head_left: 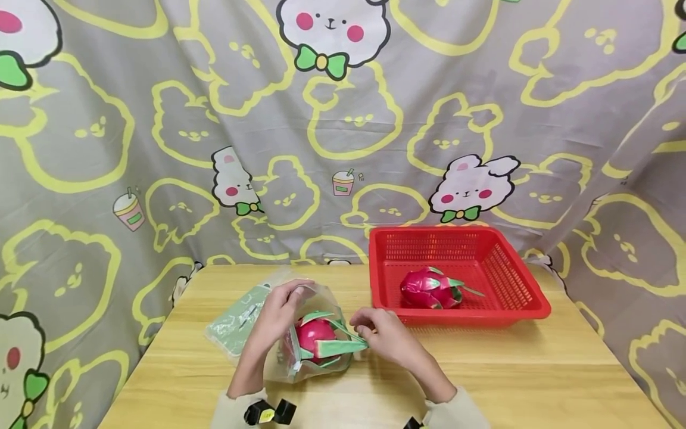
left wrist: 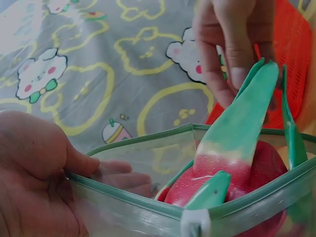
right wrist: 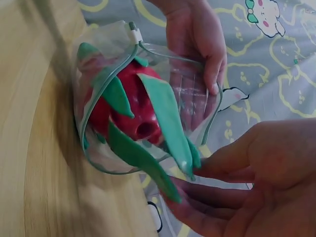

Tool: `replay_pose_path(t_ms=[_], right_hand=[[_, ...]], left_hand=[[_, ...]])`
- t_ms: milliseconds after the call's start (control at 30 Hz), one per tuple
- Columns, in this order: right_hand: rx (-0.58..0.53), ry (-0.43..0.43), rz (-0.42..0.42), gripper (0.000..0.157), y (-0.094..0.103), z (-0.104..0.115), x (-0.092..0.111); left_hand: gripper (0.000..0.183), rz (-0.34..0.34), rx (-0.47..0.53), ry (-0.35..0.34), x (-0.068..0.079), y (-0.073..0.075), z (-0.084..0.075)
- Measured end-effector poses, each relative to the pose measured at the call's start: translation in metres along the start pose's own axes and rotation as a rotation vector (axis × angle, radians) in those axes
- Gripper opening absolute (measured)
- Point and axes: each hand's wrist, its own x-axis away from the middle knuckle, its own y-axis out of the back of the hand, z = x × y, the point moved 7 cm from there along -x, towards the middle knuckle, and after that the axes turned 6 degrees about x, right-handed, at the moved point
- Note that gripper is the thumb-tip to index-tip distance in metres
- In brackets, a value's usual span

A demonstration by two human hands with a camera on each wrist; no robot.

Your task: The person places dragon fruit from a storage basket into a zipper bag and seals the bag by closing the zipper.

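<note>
A pink-red dragon fruit [head_left: 316, 335] with long green leaves sits in a clear zip bag [head_left: 337, 298] with a green-edged mouth, its leaf tips sticking out. My left hand [head_left: 281, 307] grips the bag's rim, thumb at the mouth and fingers behind the clear film; in the right wrist view those fingers [right wrist: 190, 94] show through it. At the leaf tips is my right hand [head_left: 383, 333], thumb and fingers apart and touching or very near the leaves [right wrist: 168, 118]. A white slider [left wrist: 195, 222] sits on the bag's zip.
Back right on the wooden table [head_left: 509, 381] stands a red plastic basket [head_left: 520, 286], with another dragon fruit [head_left: 429, 289] inside. A flat greenish plastic bag [head_left: 236, 322] lies left of my left hand. A patterned curtain [head_left: 343, 131] hangs behind the table.
</note>
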Motion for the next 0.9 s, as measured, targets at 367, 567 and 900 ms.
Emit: replay_pose_path(t_ms=[367, 567, 900], right_hand=[[-0.199, -0.030, 0.188, 0.019, -0.009, -0.006, 0.002], [0.000, 0.065, -0.017, 0.008, -0.007, 0.009, -0.002], [-0.172, -0.023, -0.343, 0.008, -0.014, 0.008, 0.001]], left_hand=[[0.031, -0.008, 0.013, 0.009, 0.001, 0.007, 0.000], [0.032, 0.015, 0.077, 0.032, 0.002, 0.008, -0.001], [0.031, 0.017, 0.084, 0.087, 0.003, 0.007, 0.001]])
